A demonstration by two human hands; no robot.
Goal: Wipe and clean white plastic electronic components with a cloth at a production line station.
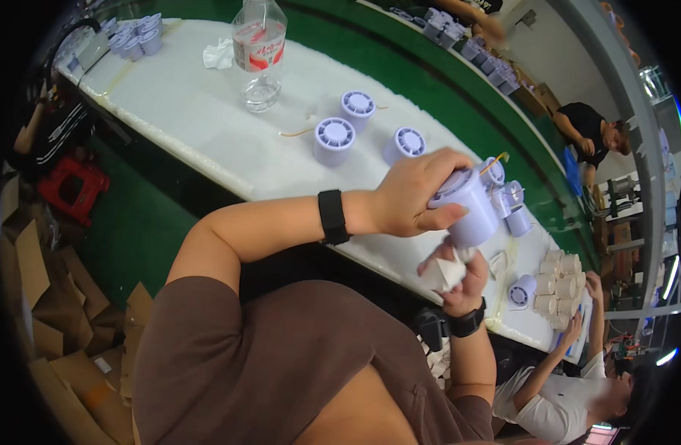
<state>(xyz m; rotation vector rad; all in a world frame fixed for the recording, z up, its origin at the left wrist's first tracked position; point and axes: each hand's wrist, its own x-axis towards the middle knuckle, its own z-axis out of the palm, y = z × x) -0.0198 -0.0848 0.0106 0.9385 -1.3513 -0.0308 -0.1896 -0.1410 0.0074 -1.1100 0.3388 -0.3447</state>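
Note:
My left hand (pixel 417 191), with a black band on its wrist, is closed around a lavender plastic cylinder (pixel 474 213) held tilted above the table. A thin orange wire sticks out near its top. Just below it, my right hand (pixel 472 283) pinches a crumpled white tissue (pixel 447 274) close to the cylinder's lower end; whether they touch I cannot tell. Behind my left hand stand similar lavender cylinders with vented round tops, among them one at the front (pixel 334 141), one behind it (pixel 357 110) and one nearer my hand (pixel 406 144). Several more are partly hidden past the held one.
A clear plastic bottle (pixel 260 63) and a crumpled tissue (pixel 219 54) are on the white table (pixel 199 111). Cream-coloured cups (pixel 559 285) are grouped at right, near a person in white (pixel 559 404). Cardboard boxes (pixel 73 326) and a red stool (pixel 72 184) lie left.

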